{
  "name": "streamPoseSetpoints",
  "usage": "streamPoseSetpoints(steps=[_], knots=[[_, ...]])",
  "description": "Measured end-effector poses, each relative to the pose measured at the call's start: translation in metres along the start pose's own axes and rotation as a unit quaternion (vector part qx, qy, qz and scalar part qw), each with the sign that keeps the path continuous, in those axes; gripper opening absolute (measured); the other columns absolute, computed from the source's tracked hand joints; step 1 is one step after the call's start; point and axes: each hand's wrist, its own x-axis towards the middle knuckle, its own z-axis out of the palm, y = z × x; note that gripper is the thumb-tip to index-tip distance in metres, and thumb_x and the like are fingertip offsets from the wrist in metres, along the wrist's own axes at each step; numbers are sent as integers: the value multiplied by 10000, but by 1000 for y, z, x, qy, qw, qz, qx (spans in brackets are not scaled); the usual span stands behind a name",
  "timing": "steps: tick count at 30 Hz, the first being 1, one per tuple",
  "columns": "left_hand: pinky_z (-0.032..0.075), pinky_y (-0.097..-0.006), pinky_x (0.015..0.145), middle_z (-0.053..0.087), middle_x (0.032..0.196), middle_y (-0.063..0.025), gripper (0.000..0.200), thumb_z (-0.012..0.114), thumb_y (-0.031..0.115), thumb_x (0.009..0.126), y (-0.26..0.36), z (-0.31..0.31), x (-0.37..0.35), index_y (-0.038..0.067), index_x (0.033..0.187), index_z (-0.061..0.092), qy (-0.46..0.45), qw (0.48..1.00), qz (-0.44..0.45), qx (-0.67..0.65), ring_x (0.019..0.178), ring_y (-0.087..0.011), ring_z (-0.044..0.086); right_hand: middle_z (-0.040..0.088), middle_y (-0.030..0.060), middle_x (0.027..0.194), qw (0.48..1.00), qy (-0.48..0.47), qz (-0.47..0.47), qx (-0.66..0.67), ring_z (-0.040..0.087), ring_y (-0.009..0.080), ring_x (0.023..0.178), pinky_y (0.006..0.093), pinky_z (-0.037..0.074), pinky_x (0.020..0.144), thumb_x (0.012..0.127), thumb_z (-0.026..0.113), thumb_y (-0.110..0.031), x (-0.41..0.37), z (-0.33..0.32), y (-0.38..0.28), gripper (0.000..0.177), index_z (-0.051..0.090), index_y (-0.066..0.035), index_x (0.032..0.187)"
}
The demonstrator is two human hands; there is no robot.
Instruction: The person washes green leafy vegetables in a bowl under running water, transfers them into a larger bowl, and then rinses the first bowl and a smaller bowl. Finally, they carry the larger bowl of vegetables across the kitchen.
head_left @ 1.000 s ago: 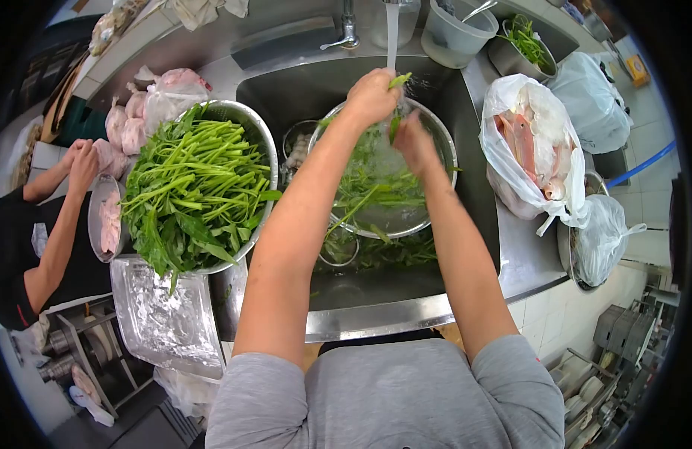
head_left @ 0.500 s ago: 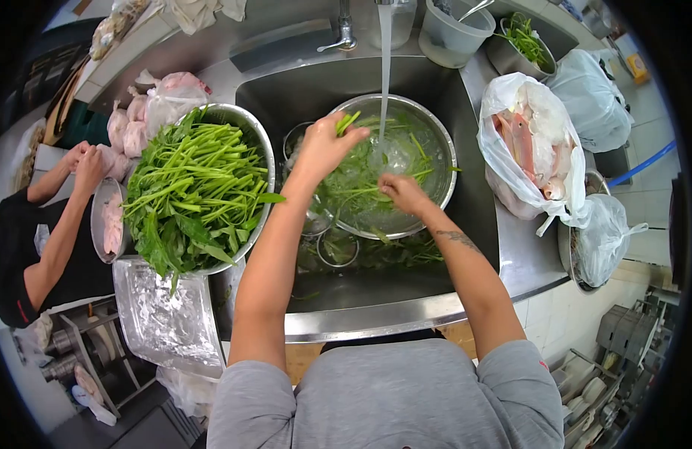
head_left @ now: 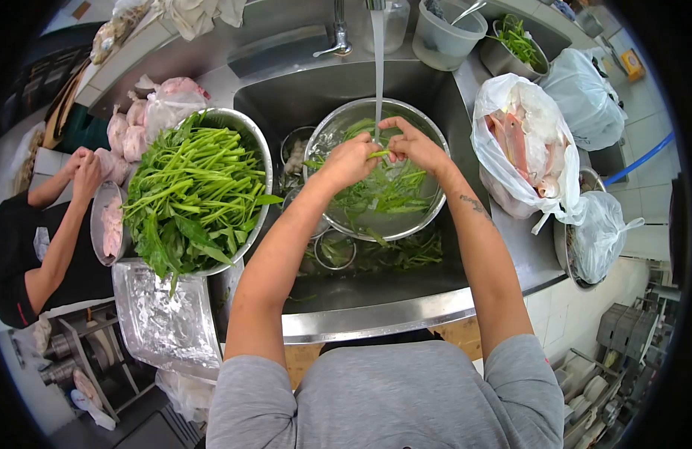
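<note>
My left hand (head_left: 350, 160) is closed around some leafy green stems (head_left: 380, 154) above a metal bowl. My right hand (head_left: 415, 144) pinches the ends of those stems, its fingers close to the left hand's fingertips. Below both hands, the round metal bowl (head_left: 436, 206) stands in the sink with water and loose greens (head_left: 398, 196) floating in it. The running tap water (head_left: 378, 75) falls right beside my fingers. On the left, a large metal bowl (head_left: 269, 161) is heaped with long green stems and leaves (head_left: 193, 187).
Small metal strainers (head_left: 335, 250) and scattered greens lie in the sink (head_left: 305, 299). Right of it sit a bag of fish (head_left: 522, 142) and tied plastic bags (head_left: 600, 236). A clear tray (head_left: 166, 318) is at left, near a co-worker's hands (head_left: 84, 168) holding pale meat.
My right hand has risen from the bowl's water and moved up to meet the left hand at the stems. My left hand has lowered and shifted slightly right. The bowl sits slightly further left.
</note>
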Motion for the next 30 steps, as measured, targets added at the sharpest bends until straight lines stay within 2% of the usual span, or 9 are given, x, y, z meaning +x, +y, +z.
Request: streamPoseSetpoints(steps=[3, 6, 9, 18, 21, 23, 26, 28, 30], knots=[[439, -372, 741, 563, 878, -125, 177, 597, 161, 801, -5, -1, 2, 32, 912, 647, 41, 996, -3, -75, 840, -300, 571, 516, 4, 652, 999, -4, -7, 50, 442, 75, 610, 207, 348, 598, 779, 461, -42, -1, 6, -6, 491, 364, -14, 1259], [429, -344, 742, 570, 832, -117, 185, 591, 173, 804, 3, -9, -3, 18, 882, 655, 29, 980, -100, -170, 825, -254, 576, 520, 0, 660, 997, -2, -17, 80, 433, 67, 604, 200, 341, 583, 784, 454, -44, -1, 10, -5, 497, 365, -18, 1273], [428, -330, 739, 558, 800, -100, 202, 590, 189, 809, -5, -1, -8, 10, 878, 652, 42, 964, -122, -233, 817, -214, 572, 526, 2, 668, 995, 13, -22, 98, 432, 62, 601, 200, 341, 567, 787, 441, -41, 0, 18, 1, 479, 392, -23, 1263], [439, -353, 732, 607, 832, -146, 212, 575, 173, 810, -4, 7, -36, 4, 924, 631, 13, 974, -118, -192, 814, -254, 593, 465, -34, 644, 994, 70, 2, 78, 414, 57, 598, 198, 332, 569, 792, 449, -71, -6, 31, -3, 381, 485, -59, 1171], [446, -361, 711, 607, 816, -152, 203, 568, 169, 809, -9, 14, -40, 0, 904, 625, 53, 990, -74, -107, 770, -260, 600, 446, -38, 654, 998, 53, -7, 45, 383, 58, 596, 198, 312, 567, 804, 442, -84, -8, 33, 5, 340, 497, -58, 1138], [447, -356, 690, 606, 789, -147, 193, 560, 160, 808, -7, 15, -48, -4, 887, 622, 108, 984, -107, -95, 739, -237, 597, 438, -38, 653, 997, 32, -28, 59, 380, 58, 600, 201, 315, 571, 803, 439, -84, -11, 37, 14, 328, 500, -64, 1124], [448, -350, 667, 607, 758, -136, 180, 538, 157, 823, -15, 0, -75, -2, 853, 619, 128, 956, -233, -126, 721, -213, 599, 414, -36, 646, 998, 58, 2, 6, 375, 59, 609, 203, 331, 588, 794, 437, -80, -34, 45, 23, 277, 539, -68, 1051], [448, -339, 654, 608, 742, -126, 186, 523, 165, 841, -19, 0, -98, 5, 842, 618, 123, 938, -276, -170, 711, -198, 597, 539, 19, 687, 987, 7, 29, -156, 503, 127, 629, 250, 393, 624, 804, 477, -127, -49, 33, 43, 210, 597, -57, 961], [447, -320, 640, 608, 725, -113, 197, 511, 181, 862, -21, 17, -129, 16, 847, 619, 121, 933, -257, -220, 693, -181, 590, 645, 96, 797, 853, -66, 100, -508, 610, 244, 718, 317, 444, 650, 808, 523, -183, -58, 25, 80, 192, 642, -44, 866]])
